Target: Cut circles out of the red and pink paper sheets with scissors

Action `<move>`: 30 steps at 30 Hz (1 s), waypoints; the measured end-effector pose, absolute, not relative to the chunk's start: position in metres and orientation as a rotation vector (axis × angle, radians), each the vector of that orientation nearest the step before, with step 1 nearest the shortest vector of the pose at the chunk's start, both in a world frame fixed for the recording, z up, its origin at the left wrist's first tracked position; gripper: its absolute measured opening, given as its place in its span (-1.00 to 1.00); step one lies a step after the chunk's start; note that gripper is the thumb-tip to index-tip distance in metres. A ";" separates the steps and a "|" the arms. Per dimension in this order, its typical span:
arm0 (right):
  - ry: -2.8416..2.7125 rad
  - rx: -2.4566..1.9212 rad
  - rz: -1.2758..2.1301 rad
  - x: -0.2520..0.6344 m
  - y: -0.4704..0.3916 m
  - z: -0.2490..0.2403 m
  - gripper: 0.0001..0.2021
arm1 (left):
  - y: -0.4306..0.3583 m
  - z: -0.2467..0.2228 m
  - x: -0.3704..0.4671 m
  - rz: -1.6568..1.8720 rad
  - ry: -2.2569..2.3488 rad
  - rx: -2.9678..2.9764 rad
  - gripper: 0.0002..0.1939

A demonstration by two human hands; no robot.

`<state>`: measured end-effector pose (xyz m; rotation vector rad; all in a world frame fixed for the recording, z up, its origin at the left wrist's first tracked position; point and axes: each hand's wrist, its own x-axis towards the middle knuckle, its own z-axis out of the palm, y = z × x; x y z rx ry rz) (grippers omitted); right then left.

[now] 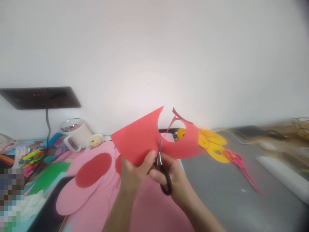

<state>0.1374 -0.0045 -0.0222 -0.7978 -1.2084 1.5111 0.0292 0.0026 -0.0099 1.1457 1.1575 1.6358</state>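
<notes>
My left hand point(136, 170) grips the lower edge of a red paper sheet point(137, 135), thumb on top. Black-handled scissors point(165, 180) are in my right hand point(175, 177), fingers through the loops, with the blades pointing up against the sheet. To the right of the blades the red sheet has rounded cut-outs and a thin curled strip point(177, 114). Pink paper ovals point(72, 201) lie in an overlapping pile at the left, and a red oval point(94, 169) rests on them.
Yellow paper rings point(218, 156) and pink scissors point(243, 167) lie on the grey surface point(212, 193) at the right. A white mug point(78, 135), coloured clips point(31, 158) and green paper point(49, 177) are at the left. A dark panel point(41, 97) stands by the wall.
</notes>
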 end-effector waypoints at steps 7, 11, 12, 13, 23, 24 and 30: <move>-1.263 -0.799 1.465 0.137 -0.005 -0.024 -0.58 | 0.002 -0.009 0.029 1.639 1.136 1.126 -0.88; -1.282 -0.802 1.439 0.137 -0.004 -0.025 -0.58 | 0.002 -0.010 0.028 1.638 1.140 1.140 -0.89; -1.284 -0.801 1.439 0.137 -0.004 -0.025 -0.58 | 0.002 -0.010 0.028 1.633 1.144 1.139 -0.88; -1.286 -0.797 1.440 0.137 -0.004 -0.025 -0.57 | 0.002 -0.010 0.028 1.626 1.148 1.140 -0.86; -1.253 -0.816 1.488 0.138 -0.006 -0.022 -0.57 | 0.002 -0.010 0.027 1.586 1.188 1.152 -0.74; -1.252 -0.827 1.493 0.138 -0.006 -0.021 -0.57 | 0.002 -0.010 0.027 1.580 1.189 1.153 -0.73; -1.251 -0.883 1.496 0.138 -0.007 -0.020 -0.56 | 0.000 -0.004 0.027 1.543 1.173 1.151 -0.74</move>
